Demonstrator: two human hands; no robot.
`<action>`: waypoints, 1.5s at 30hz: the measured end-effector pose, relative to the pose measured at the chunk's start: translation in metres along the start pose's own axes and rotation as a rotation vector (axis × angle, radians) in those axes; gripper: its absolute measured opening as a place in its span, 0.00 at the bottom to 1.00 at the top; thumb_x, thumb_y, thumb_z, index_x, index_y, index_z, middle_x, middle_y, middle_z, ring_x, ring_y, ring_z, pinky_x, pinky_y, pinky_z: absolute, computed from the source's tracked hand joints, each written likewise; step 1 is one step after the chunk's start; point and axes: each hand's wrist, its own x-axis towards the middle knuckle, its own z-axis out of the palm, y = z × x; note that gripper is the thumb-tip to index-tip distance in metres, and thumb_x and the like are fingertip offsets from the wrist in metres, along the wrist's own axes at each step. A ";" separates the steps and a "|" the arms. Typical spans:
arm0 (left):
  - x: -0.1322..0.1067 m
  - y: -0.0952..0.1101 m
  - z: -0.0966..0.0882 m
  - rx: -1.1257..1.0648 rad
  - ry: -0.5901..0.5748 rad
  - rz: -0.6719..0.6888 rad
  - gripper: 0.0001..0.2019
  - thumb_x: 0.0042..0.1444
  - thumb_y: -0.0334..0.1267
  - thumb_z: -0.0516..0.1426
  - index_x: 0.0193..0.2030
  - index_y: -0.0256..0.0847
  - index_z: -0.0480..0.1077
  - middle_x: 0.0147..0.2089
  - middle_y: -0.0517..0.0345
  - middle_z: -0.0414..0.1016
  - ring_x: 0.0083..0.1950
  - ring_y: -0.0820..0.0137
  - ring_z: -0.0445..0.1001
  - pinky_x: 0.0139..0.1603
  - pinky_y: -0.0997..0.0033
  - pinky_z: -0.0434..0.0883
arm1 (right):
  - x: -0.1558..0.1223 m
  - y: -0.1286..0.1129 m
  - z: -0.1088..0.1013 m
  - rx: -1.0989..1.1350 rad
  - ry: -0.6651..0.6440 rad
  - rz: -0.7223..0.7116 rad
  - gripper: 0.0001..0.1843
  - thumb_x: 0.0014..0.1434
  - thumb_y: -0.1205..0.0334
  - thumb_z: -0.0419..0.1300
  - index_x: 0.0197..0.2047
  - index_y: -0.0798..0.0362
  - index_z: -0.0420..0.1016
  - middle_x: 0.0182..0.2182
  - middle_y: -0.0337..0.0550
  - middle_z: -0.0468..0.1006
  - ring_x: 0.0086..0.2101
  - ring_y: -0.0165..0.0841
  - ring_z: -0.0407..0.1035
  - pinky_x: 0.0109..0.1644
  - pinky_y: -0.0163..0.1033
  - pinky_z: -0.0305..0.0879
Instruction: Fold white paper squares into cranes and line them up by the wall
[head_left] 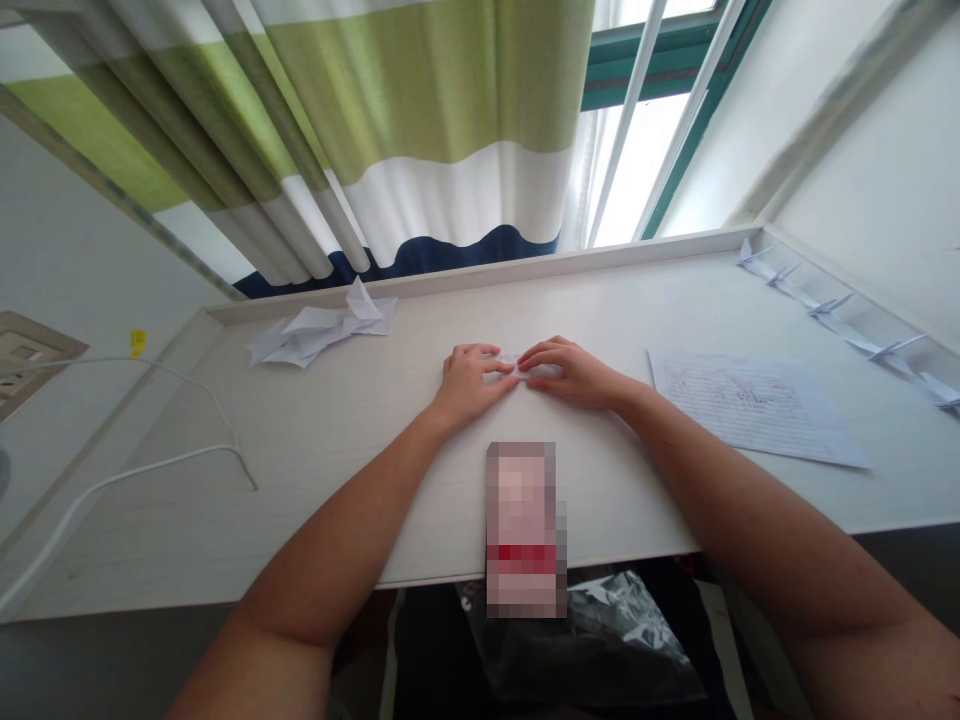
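On the white desk in the head view, a small folded piece of white paper point(509, 359) lies between my two hands. My left hand point(469, 385) has its thumb along the near edge and its fingers curled over the far side, gripping the left end. From the other side, my right hand point(574, 378) pinches the right end, thumb below and fingers above. Both sets of fingertips nearly meet at the middle, and they cover most of the paper.
Loose crumpled papers point(319, 330) lie at the back left. Written lined sheets point(750, 405) rest to the right, with several folded paper shapes point(829, 305) along the right wall. A white cable point(187, 455) loops at left. A blurred-out object point(523, 510) is at the front edge.
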 end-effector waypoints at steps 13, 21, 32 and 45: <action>0.002 -0.001 0.006 -0.007 0.080 0.026 0.07 0.69 0.39 0.65 0.39 0.44 0.82 0.62 0.50 0.81 0.69 0.53 0.70 0.76 0.46 0.67 | 0.013 0.000 0.016 -0.159 0.116 0.124 0.14 0.73 0.56 0.58 0.37 0.49 0.81 0.51 0.56 0.83 0.54 0.53 0.72 0.65 0.62 0.70; 0.004 0.001 0.008 0.001 0.099 -0.051 0.06 0.70 0.37 0.63 0.39 0.44 0.77 0.61 0.49 0.80 0.68 0.52 0.70 0.75 0.48 0.68 | 0.013 -0.005 0.016 -0.202 0.133 0.167 0.11 0.68 0.64 0.59 0.48 0.48 0.83 0.50 0.53 0.83 0.54 0.53 0.72 0.62 0.59 0.70; 0.007 -0.006 0.008 -0.034 0.172 -0.076 0.03 0.68 0.34 0.61 0.45 0.46 0.77 0.55 0.50 0.82 0.64 0.52 0.72 0.71 0.48 0.71 | 0.022 -0.018 0.025 -0.198 0.178 0.297 0.05 0.66 0.60 0.64 0.37 0.49 0.82 0.48 0.53 0.81 0.54 0.52 0.71 0.63 0.59 0.69; 0.004 0.001 0.005 0.006 0.113 -0.030 0.03 0.67 0.41 0.65 0.44 0.49 0.82 0.57 0.52 0.82 0.65 0.51 0.72 0.71 0.43 0.70 | 0.016 -0.012 0.025 -0.143 0.149 0.206 0.23 0.64 0.68 0.61 0.61 0.47 0.82 0.58 0.50 0.86 0.61 0.55 0.73 0.68 0.65 0.69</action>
